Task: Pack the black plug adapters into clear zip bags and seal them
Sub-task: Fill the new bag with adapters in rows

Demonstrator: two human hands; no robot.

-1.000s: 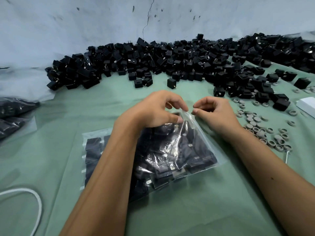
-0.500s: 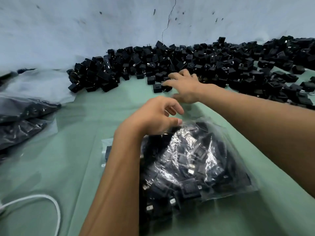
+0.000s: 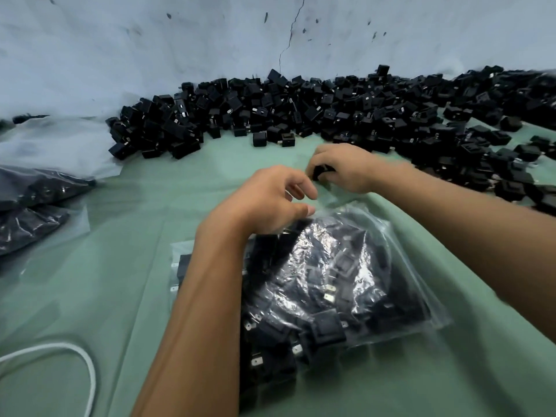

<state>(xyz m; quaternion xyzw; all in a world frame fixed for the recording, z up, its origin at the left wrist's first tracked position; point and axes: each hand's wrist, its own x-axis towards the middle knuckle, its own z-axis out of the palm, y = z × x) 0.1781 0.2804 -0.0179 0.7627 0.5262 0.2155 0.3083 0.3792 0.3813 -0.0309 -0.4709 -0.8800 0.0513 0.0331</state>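
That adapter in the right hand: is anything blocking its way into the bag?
Nothing visible does. The right hand grips an adapter just beyond the bag mouth, which the left hand pinches; only bare green cloth lies between.

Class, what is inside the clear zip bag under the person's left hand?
The clear zip bag holds many black plug adapters, some with metal prongs showing. The left hand and forearm cover part of it.

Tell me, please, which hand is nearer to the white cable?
Left. The left hand pinches the bag mouth, nearer the white cable; the right hand is farther off, gripping an adapter.
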